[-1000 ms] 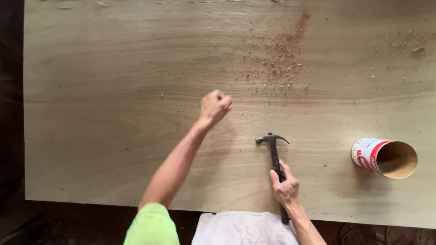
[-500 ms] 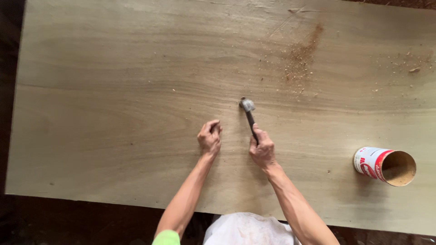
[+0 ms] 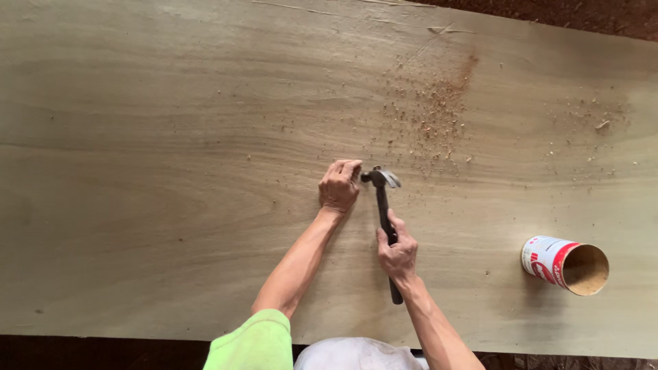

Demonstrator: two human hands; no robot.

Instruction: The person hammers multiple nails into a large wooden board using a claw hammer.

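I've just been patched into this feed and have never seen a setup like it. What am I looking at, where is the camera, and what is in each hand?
There is no machine here: these are a person's two bare hands, seen from a camera worn on their head and looking straight down. The big pale surface is a wooden board with scattered sawdust near the top. The right hand has a closed grip on the dark handle of a claw hammer, whose head sits close to the left hand's fingertips. The left hand is pinched shut on the board beside the hammer head; whatever it holds is too small to make out. Off to the right a can lies on its side, open end facing right.
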